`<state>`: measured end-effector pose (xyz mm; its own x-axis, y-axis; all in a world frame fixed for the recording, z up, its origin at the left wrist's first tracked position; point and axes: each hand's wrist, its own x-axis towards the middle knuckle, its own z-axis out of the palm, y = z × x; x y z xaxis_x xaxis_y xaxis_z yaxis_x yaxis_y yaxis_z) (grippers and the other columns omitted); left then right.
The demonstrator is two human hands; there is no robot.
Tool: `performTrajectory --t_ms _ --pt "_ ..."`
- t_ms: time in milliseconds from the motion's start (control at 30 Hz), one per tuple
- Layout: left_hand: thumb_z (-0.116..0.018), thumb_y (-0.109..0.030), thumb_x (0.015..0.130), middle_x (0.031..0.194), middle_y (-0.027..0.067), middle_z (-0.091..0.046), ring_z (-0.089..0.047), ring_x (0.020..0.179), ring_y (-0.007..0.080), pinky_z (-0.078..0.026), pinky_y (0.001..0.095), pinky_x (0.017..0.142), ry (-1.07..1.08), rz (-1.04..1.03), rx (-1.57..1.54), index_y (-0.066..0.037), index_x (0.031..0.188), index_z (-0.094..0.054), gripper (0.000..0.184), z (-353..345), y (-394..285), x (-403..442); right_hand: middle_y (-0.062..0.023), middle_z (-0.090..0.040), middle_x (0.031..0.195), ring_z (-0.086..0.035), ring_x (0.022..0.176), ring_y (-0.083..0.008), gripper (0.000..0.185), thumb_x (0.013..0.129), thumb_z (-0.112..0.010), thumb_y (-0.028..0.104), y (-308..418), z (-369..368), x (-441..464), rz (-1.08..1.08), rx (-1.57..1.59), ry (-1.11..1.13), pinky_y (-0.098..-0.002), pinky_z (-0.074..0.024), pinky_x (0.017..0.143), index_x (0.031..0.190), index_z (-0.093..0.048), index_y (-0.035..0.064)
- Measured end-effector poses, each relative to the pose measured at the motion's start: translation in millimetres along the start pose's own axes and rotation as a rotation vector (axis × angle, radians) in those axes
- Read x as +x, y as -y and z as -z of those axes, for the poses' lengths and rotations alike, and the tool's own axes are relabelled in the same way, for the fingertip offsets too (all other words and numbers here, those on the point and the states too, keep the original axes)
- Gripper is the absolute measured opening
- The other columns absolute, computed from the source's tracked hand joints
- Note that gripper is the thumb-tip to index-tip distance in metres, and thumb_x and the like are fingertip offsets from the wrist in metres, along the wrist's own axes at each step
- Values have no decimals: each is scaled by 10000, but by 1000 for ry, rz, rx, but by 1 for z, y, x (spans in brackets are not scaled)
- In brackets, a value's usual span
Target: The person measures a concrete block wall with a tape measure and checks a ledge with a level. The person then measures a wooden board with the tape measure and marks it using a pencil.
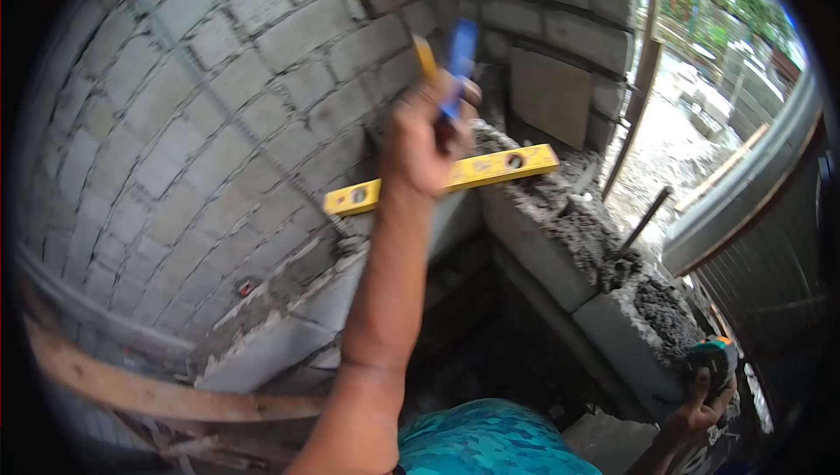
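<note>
My left hand point(429, 138) is raised near the middle of the view, its fingers closed around a blue object point(460, 64), blurred by motion, and a thin yellow stick point(424, 57) like a pencil. Beneath that hand a yellow spirit level point(494, 169) spans the corner where two low block walls meet. It is not clear whether the hand touches the level. At the lower right, my right hand point(700, 405) grips a round dark tape measure point(713, 354) with orange and green on it, beside the right-hand block wall point(542, 243).
Rough mortar point(582, 226) covers the right wall's top, where a metal rod point(646, 217) sticks up. A long rod point(206, 86) slants before the tall block wall point(262, 73). A wooden beam point(166, 392) crosses the lower left. Upright timber point(637, 99) borders an opening at right.
</note>
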<state>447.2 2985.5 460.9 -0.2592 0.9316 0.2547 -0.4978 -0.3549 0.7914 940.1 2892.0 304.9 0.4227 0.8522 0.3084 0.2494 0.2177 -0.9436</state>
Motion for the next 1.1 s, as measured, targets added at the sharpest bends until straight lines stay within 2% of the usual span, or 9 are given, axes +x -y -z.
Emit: performTrajectory --t_ms 33,100,133,233,300,533,833,1033,1100 --pt "-664 -346 959 685 -11 -550 -503 559 31 -356 164 427 25 -42 29 -53 996 -624 297 -12 12 -34 -109 -611 1196 -574 1095 -189 418 984 -647 198 -2 1 0 5 17 34 -322 -445 999 1327 -532 -12" --pt "-657 -330 966 762 4 -579 -512 575 34 -361 159 438 157 165 -124 -54 1038 -603 290 -9 33 -88 -119 -607 1224 -584 1120 -208 393 993 -632 189 -5 0 3 126 74 -59 -344 -467 987 1316 -541 -16" --pt "-649 -313 972 813 17 -588 -518 588 37 -362 157 440 126 175 -122 -41 1113 -588 313 -13 39 -113 -125 -610 1194 -601 1096 -222 516 941 -691 239 -17 1 8 158 170 -75 -355 -497 942 1347 -504 -19" --pt "-646 -260 969 975 92 -609 -545 648 60 -393 160 464 167 273 -198 -41 1417 -473 528 4 57 -176 -125 -610 1187 -602 1090 -223 537 929 -700 249 -20 -9 12 195 256 -29 -355 -499 938 1347 -499 -21" --pt "-674 -230 946 969 86 -611 -561 665 64 -408 163 471 227 308 -206 -19 1465 -422 614 17 53 -213 -125 -610 1182 -602 1086 -223 550 922 -706 255 -9 -29 5 199 295 53 -354 -499 935 1348 -496 -22" --pt "-748 -226 894 876 75 -648 -576 654 83 -455 210 548 336 305 -209 44 1375 -513 599 56 -11 -334 -124 -610 1168 -604 1072 -223 591 899 -724 275 53 -155 -71 147 517 560 -353 -502 926 1349 -485 -24" --pt "-803 -226 841 908 106 -668 -584 672 99 -481 237 595 85 136 -59 44 1315 -542 604 92 -72 -497 -123 -610 1145 -608 1051 -224 660 861 -754 307 97 -263 -208 -167 831 1365 -351 -506 912 1351 -468 -29" --pt "-795 -202 839 1007 108 -658 -593 785 110 -487 242 660 -191 -16 38 34 1348 -510 630 74 -46 -596 -122 -610 1131 -610 1037 -225 701 838 -772 326 91 -289 -267 -383 890 1818 -350 -508 903 1353 -458 -32" --pt "-803 -200 826 1010 101 -653 -587 799 107 -478 243 672 -339 -119 50 28 1357 -510 648 59 -22 -625 -113 -602 1079 -639 913 -246 824 725 -845 411 101 -292 -293 -358 765 1957 -364 -549 799 1326 -444 15"
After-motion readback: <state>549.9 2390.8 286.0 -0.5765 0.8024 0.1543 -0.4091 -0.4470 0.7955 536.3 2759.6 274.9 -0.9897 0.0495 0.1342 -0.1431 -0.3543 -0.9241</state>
